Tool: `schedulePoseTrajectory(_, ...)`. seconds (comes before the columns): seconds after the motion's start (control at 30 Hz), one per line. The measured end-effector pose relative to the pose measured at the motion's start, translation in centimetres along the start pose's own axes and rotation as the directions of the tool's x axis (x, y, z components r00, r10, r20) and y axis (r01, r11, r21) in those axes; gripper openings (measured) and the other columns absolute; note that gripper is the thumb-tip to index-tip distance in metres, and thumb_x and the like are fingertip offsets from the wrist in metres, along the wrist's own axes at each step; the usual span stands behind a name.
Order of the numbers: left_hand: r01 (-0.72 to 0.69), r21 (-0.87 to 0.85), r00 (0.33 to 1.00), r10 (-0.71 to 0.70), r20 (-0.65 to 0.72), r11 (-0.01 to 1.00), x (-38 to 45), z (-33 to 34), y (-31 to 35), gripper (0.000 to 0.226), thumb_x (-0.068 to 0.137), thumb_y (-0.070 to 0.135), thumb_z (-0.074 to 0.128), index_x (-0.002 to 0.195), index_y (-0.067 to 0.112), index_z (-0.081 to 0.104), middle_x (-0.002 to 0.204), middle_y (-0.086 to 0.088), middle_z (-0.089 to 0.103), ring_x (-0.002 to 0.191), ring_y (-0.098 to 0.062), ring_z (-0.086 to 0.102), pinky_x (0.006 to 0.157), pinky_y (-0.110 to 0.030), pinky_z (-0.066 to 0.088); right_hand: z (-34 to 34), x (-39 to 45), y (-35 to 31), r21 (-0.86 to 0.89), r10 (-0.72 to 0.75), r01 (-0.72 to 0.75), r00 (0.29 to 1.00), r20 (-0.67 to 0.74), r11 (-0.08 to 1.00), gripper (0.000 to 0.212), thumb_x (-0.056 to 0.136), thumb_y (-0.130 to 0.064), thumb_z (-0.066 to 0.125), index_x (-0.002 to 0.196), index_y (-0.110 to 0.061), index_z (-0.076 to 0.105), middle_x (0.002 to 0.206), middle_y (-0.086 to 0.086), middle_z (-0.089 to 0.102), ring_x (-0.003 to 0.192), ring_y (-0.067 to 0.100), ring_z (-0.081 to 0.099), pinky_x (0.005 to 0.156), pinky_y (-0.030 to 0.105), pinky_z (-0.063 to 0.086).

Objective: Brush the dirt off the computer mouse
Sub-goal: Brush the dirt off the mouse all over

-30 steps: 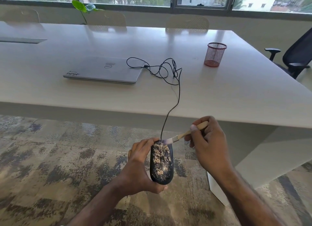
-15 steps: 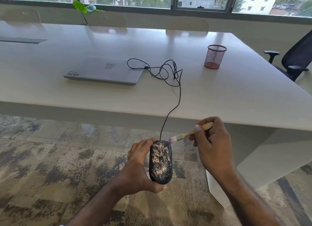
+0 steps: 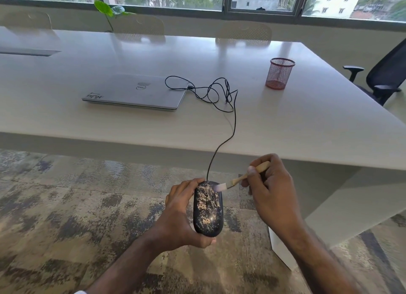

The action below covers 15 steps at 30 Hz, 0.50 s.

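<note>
A black computer mouse [image 3: 207, 209], speckled all over with tan dirt, is held in the air below the table's front edge. My left hand [image 3: 179, 217] grips it from the left side, thumb under its rear end. Its black cable [image 3: 232, 126] runs up over the table edge to a tangle beside the laptop. My right hand [image 3: 273, 190] pinches the wooden handle of a small brush [image 3: 239, 179]. The brush's white bristles touch the mouse's front right corner.
A closed silver laptop [image 3: 136, 91] lies on the white table [image 3: 307, 126]. A red mesh pen cup [image 3: 279, 73] stands at the back right. A black office chair [image 3: 384, 78] is at the right. Patterned carpet [image 3: 66, 206] lies below.
The brush tip has swung back onto the mouse's front right corner after lifting slightly to the right half a second ago. The mouse and my left hand have barely moved.
</note>
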<state>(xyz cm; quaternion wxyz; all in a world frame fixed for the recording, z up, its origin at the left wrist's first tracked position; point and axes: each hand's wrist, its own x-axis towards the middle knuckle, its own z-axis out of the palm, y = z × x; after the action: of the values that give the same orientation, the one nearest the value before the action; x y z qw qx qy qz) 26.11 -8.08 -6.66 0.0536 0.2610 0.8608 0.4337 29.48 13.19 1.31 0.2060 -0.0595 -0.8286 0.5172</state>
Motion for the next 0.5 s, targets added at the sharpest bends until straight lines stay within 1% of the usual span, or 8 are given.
schedulePoseTrajectory(0.07, 0.003, -0.007, 1.000, -0.003, 0.003, 1.000, -0.01, -0.01, -0.02, 0.116, 0.041, 0.043, 0.093, 0.135, 0.056, 0.025, 0.125, 0.046, 0.029, 0.127, 0.007, 0.029, 0.104, -0.018, 0.032, -0.12, 0.04, 0.12, -0.004, 0.005, -0.005, 1.000, -0.027, 1.000, 0.020, 0.098, -0.014, 0.057, 0.086, -0.028, 0.050, 0.070, 0.007, 0.069, 0.060, 0.033, 0.062, 0.056, 0.053, 0.052)
schedulePoseTrajectory(0.17, 0.004, -0.004, 1.000, -0.004, 0.000, 1.000, 0.05, -0.03, -0.03, 0.115, 0.041, 0.045, 0.091, 0.136, 0.056, 0.026, 0.126, 0.043, 0.031, 0.128, 0.004, 0.031, 0.106, -0.022, 0.035, -0.23, -0.06, -0.10, 0.069, 0.005, -0.001, 0.998, -0.060, 0.998, 0.021, 0.098, -0.012, 0.057, 0.087, -0.028, 0.051, 0.068, 0.004, 0.070, 0.059, 0.031, 0.062, 0.056, 0.053, 0.053)
schedulePoseTrajectory(0.23, 0.006, -0.002, 1.000, -0.006, 0.000, 1.000, 0.13, -0.07, 0.07, 0.114, 0.041, 0.045, 0.090, 0.134, 0.057, 0.027, 0.125, 0.043, 0.031, 0.127, 0.004, 0.031, 0.105, -0.022, 0.035, -0.11, -0.15, -0.16, 0.092, 0.010, -0.007, 0.999, -0.030, 0.996, 0.019, 0.098, -0.012, 0.057, 0.087, -0.026, 0.053, 0.067, 0.005, 0.070, 0.059, 0.036, 0.060, 0.055, 0.055, 0.051)
schedulePoseTrajectory(0.33, 0.002, -0.002, 1.000, -0.002, 0.003, 1.000, 0.19, -0.11, 0.27, 0.111, 0.041, 0.045, 0.090, 0.130, 0.062, 0.027, 0.122, 0.045, 0.031, 0.126, 0.007, 0.030, 0.105, -0.022, 0.034, -0.01, -0.15, 0.02, 0.032, 0.014, -0.015, 1.000, 0.010, 0.999, 0.017, 0.098, -0.013, 0.058, 0.086, -0.024, 0.052, 0.068, 0.005, 0.069, 0.063, 0.041, 0.061, 0.055, 0.055, 0.050)
schedulePoseTrajectory(0.4, -0.002, 0.002, 1.000, 0.002, 0.003, 1.000, 0.16, -0.08, 0.32, 0.110, 0.042, 0.044, 0.090, 0.129, 0.064, 0.027, 0.122, 0.045, 0.031, 0.127, 0.006, 0.030, 0.106, -0.024, 0.034, -0.13, -0.06, 0.08, 0.029, 0.019, -0.018, 1.000, -0.021, 0.999, 0.019, 0.098, -0.013, 0.058, 0.086, -0.026, 0.051, 0.069, 0.006, 0.069, 0.063, 0.040, 0.062, 0.055, 0.052, 0.050)
schedulePoseTrajectory(0.5, 0.004, -0.002, 1.000, -0.004, 0.000, 1.000, 0.15, -0.02, 0.27, 0.111, 0.042, 0.042, 0.092, 0.131, 0.062, 0.027, 0.124, 0.044, 0.032, 0.128, 0.005, 0.031, 0.107, -0.025, 0.035, -0.16, -0.09, -0.13, 0.073, 0.001, 0.004, 0.998, -0.063, 0.997, 0.020, 0.098, -0.013, 0.058, 0.087, -0.028, 0.051, 0.069, 0.003, 0.070, 0.060, 0.030, 0.063, 0.055, 0.048, 0.053)
